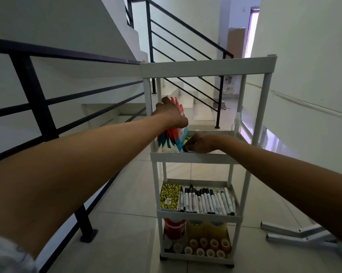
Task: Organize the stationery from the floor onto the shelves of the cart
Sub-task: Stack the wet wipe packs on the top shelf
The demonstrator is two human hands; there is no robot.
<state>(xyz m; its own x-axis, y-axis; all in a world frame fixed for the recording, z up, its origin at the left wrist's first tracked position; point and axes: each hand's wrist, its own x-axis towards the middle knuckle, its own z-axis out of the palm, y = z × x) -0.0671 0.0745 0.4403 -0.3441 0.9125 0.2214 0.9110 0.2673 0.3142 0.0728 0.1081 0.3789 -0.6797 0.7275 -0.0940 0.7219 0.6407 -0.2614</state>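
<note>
A white four-tier cart [207,68] stands in front of me. On its second shelf [191,157] my left hand [171,114] grips the tops of several upright red-and-teal packs [173,137]. Just right of them my right hand [200,142] holds a yellow-and-black patterned notebook [187,140] lying on the same shelf, mostly hidden under the fingers. The third shelf carries another yellow-black notebook [170,197] and a row of several black-capped white markers [207,200]. The bottom shelf holds several tape rolls [207,247], a red roll [175,227] and yellow rolls [207,228].
A black metal stair railing [38,107] runs along my left, close to the cart. Stairs rise behind the cart. White metal tube legs [296,233] lie on the tiled floor at the right. A white wall closes the right side.
</note>
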